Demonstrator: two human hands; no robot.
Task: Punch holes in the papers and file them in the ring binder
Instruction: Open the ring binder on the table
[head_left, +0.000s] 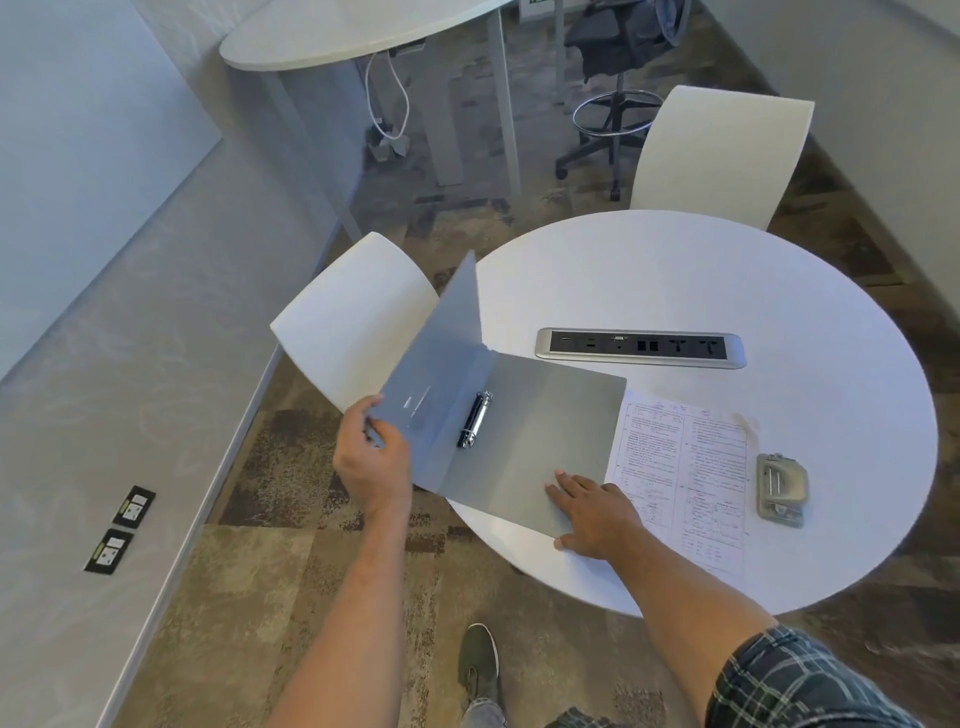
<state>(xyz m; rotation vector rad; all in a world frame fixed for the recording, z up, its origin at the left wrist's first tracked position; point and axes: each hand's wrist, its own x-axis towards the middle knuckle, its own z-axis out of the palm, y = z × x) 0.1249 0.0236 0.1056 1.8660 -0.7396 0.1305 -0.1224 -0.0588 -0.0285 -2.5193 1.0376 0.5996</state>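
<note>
The binder (524, 431) is lying open at the near left edge of the round table (727, 270), its back cover flat on the tabletop and its front cover lifted, hanging out past the rim toward a white chair (353, 317). The left hand (371, 462) is pinching the outer edge of that raised cover, thumb on the inside, and swinging it wide. The right hand (592, 512) is resting flat and unclenched on the near corner of the back cover, pinning it down rather than gripping anything. The metal rings (475, 420) along the spine look closed, though they are too small for me to be sure. Just right of the binder, the papers (685, 467) are lying printed side up, one edge tucked partly under the back cover, and I am seeing no holes in them. The punch (781, 489) is sitting just beyond the papers, close by their right edge and untouched. A power strip (640, 348) is set into the table farther back, well clear of the work. So the person seems to be at the opening step, with the punching itself not yet done. I would guess the next move calls for letting the cover drop fully open, freeing the papers from under the binder, squaring them, and sliding their edge into the punch.
</note>
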